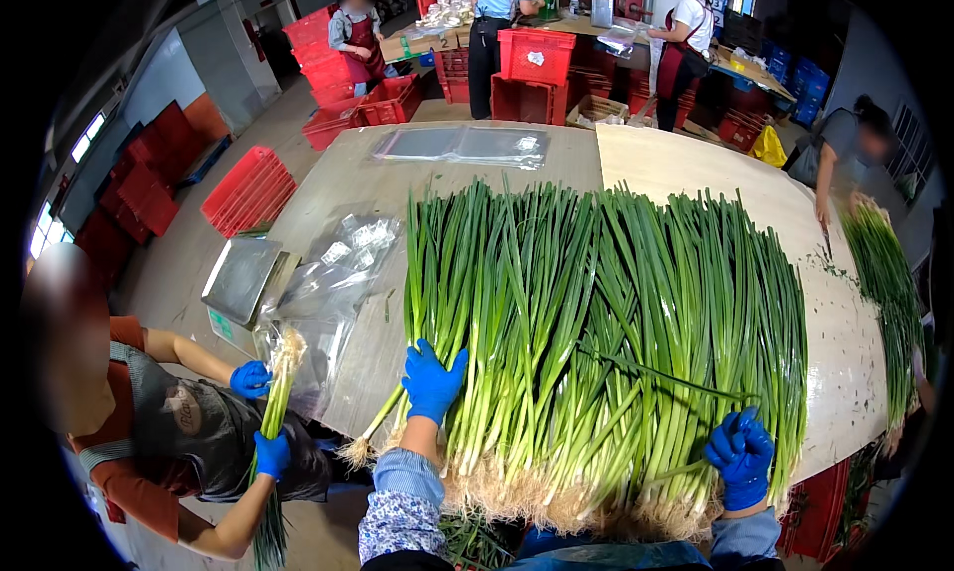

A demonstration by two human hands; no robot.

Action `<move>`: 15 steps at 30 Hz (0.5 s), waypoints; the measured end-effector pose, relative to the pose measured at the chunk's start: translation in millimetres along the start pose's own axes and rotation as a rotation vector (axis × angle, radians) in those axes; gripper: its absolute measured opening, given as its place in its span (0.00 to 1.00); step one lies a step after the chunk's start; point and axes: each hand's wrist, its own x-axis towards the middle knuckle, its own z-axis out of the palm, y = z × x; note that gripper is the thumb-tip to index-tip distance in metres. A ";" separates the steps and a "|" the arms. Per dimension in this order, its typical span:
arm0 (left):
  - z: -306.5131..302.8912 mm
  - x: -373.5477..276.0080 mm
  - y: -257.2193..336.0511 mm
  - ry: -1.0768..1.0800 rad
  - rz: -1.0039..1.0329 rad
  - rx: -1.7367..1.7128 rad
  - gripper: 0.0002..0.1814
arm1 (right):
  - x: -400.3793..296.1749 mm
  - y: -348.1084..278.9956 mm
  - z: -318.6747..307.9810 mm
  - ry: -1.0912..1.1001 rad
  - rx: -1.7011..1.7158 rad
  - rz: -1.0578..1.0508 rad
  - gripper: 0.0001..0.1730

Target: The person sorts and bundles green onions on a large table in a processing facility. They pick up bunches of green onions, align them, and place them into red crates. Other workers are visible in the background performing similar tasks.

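Observation:
A broad layer of long green onions lies before me, leaves pointing away and pale roots at the near table edge. My left hand, in a blue glove, rests on the stalks at the layer's left end, thumb and fingers spread. One onion slants out left of it, roots over the edge. At the right side, my right hand, also gloved in blue, has its fingers curled around a thin green onion leaf that stretches left across the layer. Its fingers partly hide the grip.
At left, a co-worker's gloved hands hold an onion bunch near clear plastic bags and a metal-topped scale. More bags lie at the table's far side. Another person's hand holds a blade at right, near more onions.

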 end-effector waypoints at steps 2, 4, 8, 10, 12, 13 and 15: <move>1.1 -2.7 5.5 -0.005 0.003 0.006 0.55 | 8.7 -10.5 0.2 0.039 -0.023 -0.050 0.12; -0.5 -2.9 13.1 -0.022 0.004 0.024 0.54 | 32.9 -24.3 13.6 -0.052 0.008 -0.048 0.28; 4.4 -7.5 4.9 0.060 0.055 0.075 0.52 | 114.7 -7.6 79.6 -0.010 -0.389 -0.171 0.36; 7.5 -9.7 4.4 0.073 0.065 0.072 0.52 | 167.1 8.9 88.2 -0.051 -0.552 -0.106 0.38; 5.9 -11.3 9.0 0.078 0.075 0.074 0.52 | 216.6 28.3 99.9 0.019 -0.925 -0.112 0.41; 5.3 -12.0 9.5 0.080 0.073 0.080 0.52 | 244.7 43.5 95.1 0.013 -0.997 -0.160 0.45; 3.2 -12.5 10.2 0.082 0.066 0.090 0.53 | 303.7 68.7 76.2 -0.050 -1.114 -0.178 0.49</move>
